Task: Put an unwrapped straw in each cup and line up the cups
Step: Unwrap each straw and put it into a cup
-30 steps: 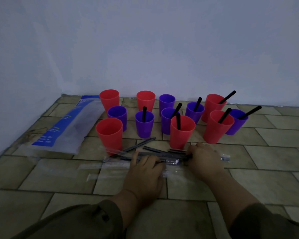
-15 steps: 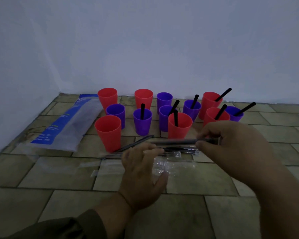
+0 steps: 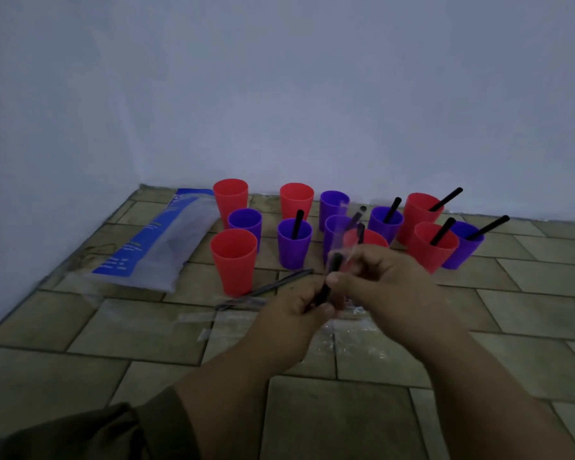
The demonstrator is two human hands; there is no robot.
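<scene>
Since the earlier frame the straw [image 3: 335,261] has turned from level to steep, just before the cups [image 3: 294,249]. The grip of the left hand [image 3: 289,317] pinches its lower end; that of the right hand [image 3: 382,280] pinches the wrapper [image 3: 342,227]. Better to pull straight along the straw.

Cups [image 3: 294,247] clustered mid-frame before wall [image 3: 279,94], straws [image 3: 445,199] standing in rightward ones, straw packet [image 3: 153,247] left of cluster, loose straws [image 3: 269,287] on tiles [image 3: 346,410] below, left hand [image 3: 296,313] and right hand [image 3: 385,283] on wrapped straw [image 3: 334,260] lower centre
</scene>
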